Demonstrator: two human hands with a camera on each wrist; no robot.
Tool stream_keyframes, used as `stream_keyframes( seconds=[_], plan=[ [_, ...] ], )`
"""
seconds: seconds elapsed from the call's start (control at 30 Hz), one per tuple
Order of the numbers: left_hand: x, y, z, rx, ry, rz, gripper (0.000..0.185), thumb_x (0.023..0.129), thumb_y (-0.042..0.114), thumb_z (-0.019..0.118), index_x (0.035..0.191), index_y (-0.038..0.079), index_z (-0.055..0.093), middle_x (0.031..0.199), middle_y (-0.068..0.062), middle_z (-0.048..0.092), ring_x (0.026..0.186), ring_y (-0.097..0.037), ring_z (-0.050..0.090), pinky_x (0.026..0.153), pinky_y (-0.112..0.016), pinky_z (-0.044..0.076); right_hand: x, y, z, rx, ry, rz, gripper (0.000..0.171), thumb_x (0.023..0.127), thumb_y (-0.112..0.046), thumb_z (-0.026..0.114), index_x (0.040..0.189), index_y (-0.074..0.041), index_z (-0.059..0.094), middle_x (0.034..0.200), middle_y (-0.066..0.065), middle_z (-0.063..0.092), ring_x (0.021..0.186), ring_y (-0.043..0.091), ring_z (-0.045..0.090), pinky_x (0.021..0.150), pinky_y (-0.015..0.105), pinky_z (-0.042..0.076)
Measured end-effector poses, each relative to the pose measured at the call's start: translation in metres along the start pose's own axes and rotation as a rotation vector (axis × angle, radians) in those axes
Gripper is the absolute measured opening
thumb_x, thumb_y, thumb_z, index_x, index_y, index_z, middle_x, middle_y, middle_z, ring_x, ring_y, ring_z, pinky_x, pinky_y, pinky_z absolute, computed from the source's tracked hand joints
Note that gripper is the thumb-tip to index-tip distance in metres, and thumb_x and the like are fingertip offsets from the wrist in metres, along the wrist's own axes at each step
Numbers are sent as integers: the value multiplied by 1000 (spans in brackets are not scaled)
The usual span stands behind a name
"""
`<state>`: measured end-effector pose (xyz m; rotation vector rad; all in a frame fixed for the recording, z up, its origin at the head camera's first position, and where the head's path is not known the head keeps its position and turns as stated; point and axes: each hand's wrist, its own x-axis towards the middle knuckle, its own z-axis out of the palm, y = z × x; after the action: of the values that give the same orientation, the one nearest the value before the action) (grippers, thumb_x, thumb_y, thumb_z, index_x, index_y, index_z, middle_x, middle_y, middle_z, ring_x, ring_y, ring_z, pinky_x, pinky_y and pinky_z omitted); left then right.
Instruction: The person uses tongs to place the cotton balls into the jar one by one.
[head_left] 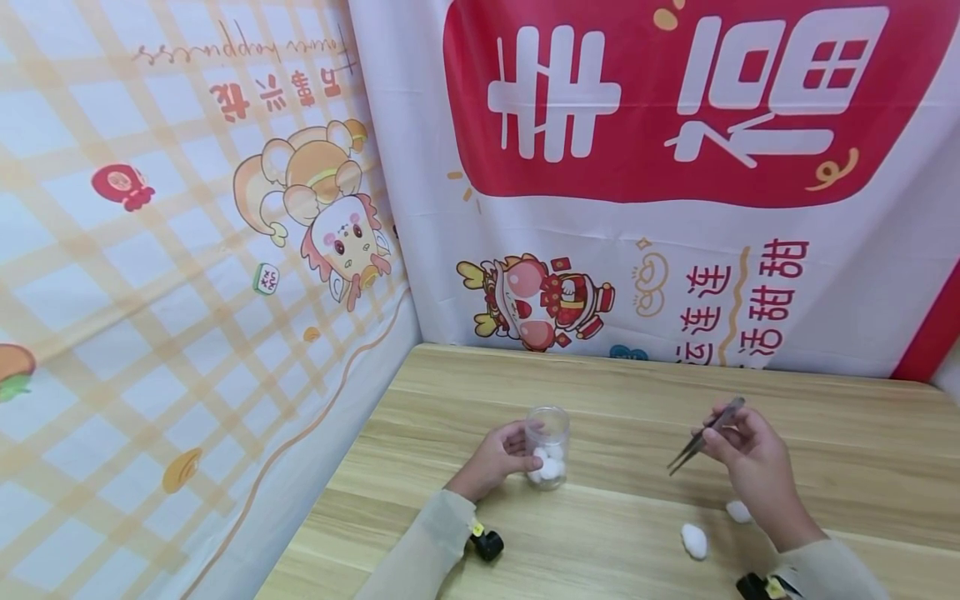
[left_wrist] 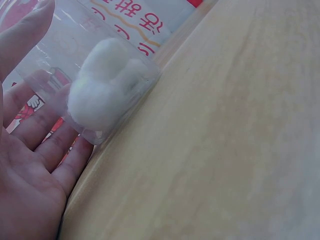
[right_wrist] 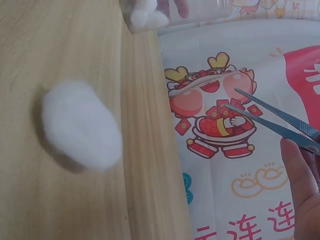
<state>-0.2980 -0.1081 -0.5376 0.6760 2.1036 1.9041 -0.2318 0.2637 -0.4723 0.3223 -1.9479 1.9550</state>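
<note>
Left hand (head_left: 495,457) steadies the clear jar (head_left: 547,442) on the counter (head_left: 637,400), fingers curled round it; right hand (head_left: 750,462) pinches empty tweezers (head_left: 705,435). Judged next: grip the cotton ball (head_left: 693,540) right of the jar

Jar (head_left: 547,446) left w/ cotton inside, tweezers (head_left: 705,437) right (two balls (head_left: 693,541) nearer).

cotton ball (head_left: 738,511) half behind right hand (head_left: 753,462), tweezers (right_wrist: 280,122) cut off
</note>
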Motion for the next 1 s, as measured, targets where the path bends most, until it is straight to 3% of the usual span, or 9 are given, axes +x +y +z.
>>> stream_keyframes(
  seconds=[0.27,0.5,0.73,0.83,1.0],
  plan=[
    [-1,1,0,-9,-3,-1,58,84,17,78,137,21,55,133,-1,58,121,-20,55,100,-33,46,-4,3,-2,33,1,-9,23,92,8,60,112,0,53,100,2,63,90,7,67,75,28,56],
    [-1,1,0,-14,-3,1,59,82,18,80,136,20,56,132,-3,58,120,-20,55,99,-33,46,-8,3,-6,-95,9,25,25,93,5,60,116,1,52,101,-4,63,92,2,65,75,24,56],
    [-1,2,-1,0,-3,-1,58,83,19,79,137,23,55,134,-2,57,121,-21,55,99,-33,46,-11,4,-10,-142,0,18,25,92,5,61,116,1,52,103,-6,62,93,1,64,76,23,55],
    [-2,2,-1,0,-3,-1,59,83,20,80,136,22,56,133,-2,58,121,-21,55,99,-33,46,-13,6,-10,-130,2,15,26,91,6,62,115,1,53,102,-7,63,92,3,65,76,23,55],
    [-2,2,0,-10,-7,-7,60,81,21,80,136,22,56,132,-2,58,120,-20,55,99,-33,46,-16,9,-12,-10,-2,7,27,89,11,61,113,-1,55,100,-4,64,90,6,67,75,24,55]
  ],
)
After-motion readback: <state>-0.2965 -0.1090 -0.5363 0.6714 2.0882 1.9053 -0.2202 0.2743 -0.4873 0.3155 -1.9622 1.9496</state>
